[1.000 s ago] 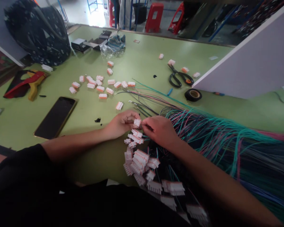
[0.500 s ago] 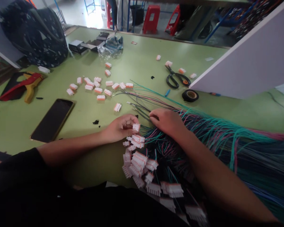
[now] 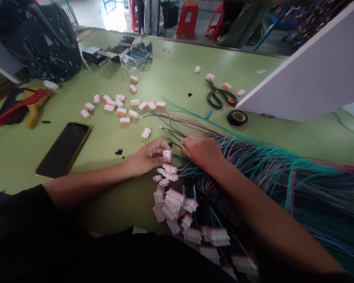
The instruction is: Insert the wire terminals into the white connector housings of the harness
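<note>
Between the thumb and fingers of my left hand [image 3: 149, 157] is a small white connector housing [image 3: 166, 155] with an orange edge. My right hand [image 3: 205, 151] is just to its right, fingers curled round a dark wire [image 3: 177, 144] whose bare end points left. Under that hand spreads a thick bundle of green, pink and dark wires [image 3: 262, 153] running off to the right. White connectors fitted on wires [image 3: 173, 202] hang in a cluster below my hands. Loose white-and-orange connectors [image 3: 121, 111] lie scattered beyond my left hand.
A phone [image 3: 64, 149] and a red-and-yellow hand tool [image 3: 32, 106] lie at left. Scissors [image 3: 218, 95] and black tape [image 3: 236, 117] are near a white panel [image 3: 309, 67] at right. A dark patterned bag [image 3: 38, 43] and open boxes [image 3: 97, 55] stand at the back.
My right hand has moved slightly left, closer to the connector. My left hand has turned the connector and shifted a little up and left. The view has shifted slightly.
</note>
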Available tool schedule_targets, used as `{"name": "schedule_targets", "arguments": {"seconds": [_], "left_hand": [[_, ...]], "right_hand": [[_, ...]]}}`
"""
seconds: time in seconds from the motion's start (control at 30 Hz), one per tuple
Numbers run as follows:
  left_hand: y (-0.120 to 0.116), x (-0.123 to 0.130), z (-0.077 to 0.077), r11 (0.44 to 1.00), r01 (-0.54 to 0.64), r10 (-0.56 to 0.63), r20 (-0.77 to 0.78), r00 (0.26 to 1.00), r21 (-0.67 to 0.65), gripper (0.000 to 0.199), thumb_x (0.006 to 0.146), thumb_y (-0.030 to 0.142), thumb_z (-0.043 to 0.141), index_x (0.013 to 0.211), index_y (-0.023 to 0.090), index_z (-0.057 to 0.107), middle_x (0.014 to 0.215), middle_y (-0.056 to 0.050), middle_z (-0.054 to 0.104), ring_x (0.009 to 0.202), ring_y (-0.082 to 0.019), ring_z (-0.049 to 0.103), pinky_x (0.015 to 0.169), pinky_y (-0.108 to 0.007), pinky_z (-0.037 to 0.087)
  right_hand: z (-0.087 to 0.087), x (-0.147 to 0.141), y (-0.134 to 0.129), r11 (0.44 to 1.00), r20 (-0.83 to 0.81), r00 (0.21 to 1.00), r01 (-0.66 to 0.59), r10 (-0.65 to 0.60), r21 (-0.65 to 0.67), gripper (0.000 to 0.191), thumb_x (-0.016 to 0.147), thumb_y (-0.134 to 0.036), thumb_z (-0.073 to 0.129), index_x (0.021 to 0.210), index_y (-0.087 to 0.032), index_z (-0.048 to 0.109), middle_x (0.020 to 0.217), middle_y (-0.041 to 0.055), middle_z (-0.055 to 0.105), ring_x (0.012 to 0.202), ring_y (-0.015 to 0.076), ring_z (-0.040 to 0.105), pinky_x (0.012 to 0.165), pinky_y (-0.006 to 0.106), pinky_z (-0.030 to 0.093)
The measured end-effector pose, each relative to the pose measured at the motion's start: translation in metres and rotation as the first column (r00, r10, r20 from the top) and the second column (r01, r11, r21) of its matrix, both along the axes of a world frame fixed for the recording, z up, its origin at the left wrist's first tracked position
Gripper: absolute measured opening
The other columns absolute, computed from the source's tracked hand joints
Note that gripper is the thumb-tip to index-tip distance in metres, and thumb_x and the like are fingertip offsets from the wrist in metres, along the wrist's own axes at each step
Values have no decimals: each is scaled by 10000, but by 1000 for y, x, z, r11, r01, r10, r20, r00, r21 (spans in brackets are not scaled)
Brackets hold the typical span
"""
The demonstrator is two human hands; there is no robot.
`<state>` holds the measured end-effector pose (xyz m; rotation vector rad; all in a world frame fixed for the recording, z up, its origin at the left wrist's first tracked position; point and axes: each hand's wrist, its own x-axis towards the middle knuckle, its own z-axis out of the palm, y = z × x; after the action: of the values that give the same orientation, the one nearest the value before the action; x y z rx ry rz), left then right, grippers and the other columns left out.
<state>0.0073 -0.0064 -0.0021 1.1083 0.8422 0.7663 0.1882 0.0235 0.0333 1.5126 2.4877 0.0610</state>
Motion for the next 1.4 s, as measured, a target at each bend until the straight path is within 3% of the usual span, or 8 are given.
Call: {"name": "schedule_targets", "arguments": {"seconds": [0.37,0.5,0.63,0.77,0.93,1.07,1.23,1.4], "left_hand": [[3,-2,-7,1000,-16,18,84,996,-21,244,685,177,686,830,156,491,688,29,592,668,-113,623,625,-238,476],[4,-2,-6,999,-30,32,79,996,-26,251,682,168,683,843,151,491,690,29,591,671,-112,621,640,-244,473],[4,-1,-2,998,-26,31,77,997,-65,243,677,152,669,830,152,479,681,32,590,614,-94,595,595,-228,453],[4,0,-1,995,-53,59,67,996,-81,245,660,118,659,824,147,479,675,38,582,597,-80,578,568,-208,438],[5,0,-4,997,-48,53,67,996,-64,234,671,123,656,832,149,488,684,35,591,612,-83,589,576,-209,443],[6,0,-7,997,-59,62,87,994,-45,238,673,114,642,853,151,489,677,38,594,644,-104,620,617,-231,462],[7,0,-6,997,-41,48,111,993,-64,228,679,103,632,844,154,483,682,38,609,667,-120,646,612,-229,462],[7,-1,-6,997,-31,39,112,993,-72,228,684,102,645,837,158,485,673,45,610,671,-113,649,632,-226,460]], "right_hand": [[-5,-5,2,996,-11,998,-63,64,56,247,843,-206,433,884,-118,660,836,126,684,736,192,590,494,276,227],[-6,-5,5,1000,-50,998,-25,25,17,234,811,-186,438,868,-131,658,836,112,687,712,186,586,505,276,236],[-6,1,8,995,-227,969,89,-98,-46,214,765,-220,460,817,-158,657,789,75,685,673,179,572,525,272,271],[-9,11,11,974,-512,829,166,-224,-156,154,676,-211,501,745,-171,633,663,24,642,594,142,535,549,253,341],[-9,11,7,960,-809,542,-18,-225,-279,213,669,-224,534,854,-170,624,723,10,653,640,130,565,623,264,428],[-6,5,-1,960,-884,427,-109,-188,-257,205,717,-291,551,875,-184,625,783,15,666,697,126,579,671,271,441],[-3,5,-7,976,-846,523,-109,-105,-189,130,719,-260,511,704,-176,609,683,-4,623,585,91,496,564,234,368],[-5,6,-9,986,-782,621,-87,-59,-144,88,667,-210,503,613,-175,562,586,-18,567,535,84,457,552,228,342]]}}
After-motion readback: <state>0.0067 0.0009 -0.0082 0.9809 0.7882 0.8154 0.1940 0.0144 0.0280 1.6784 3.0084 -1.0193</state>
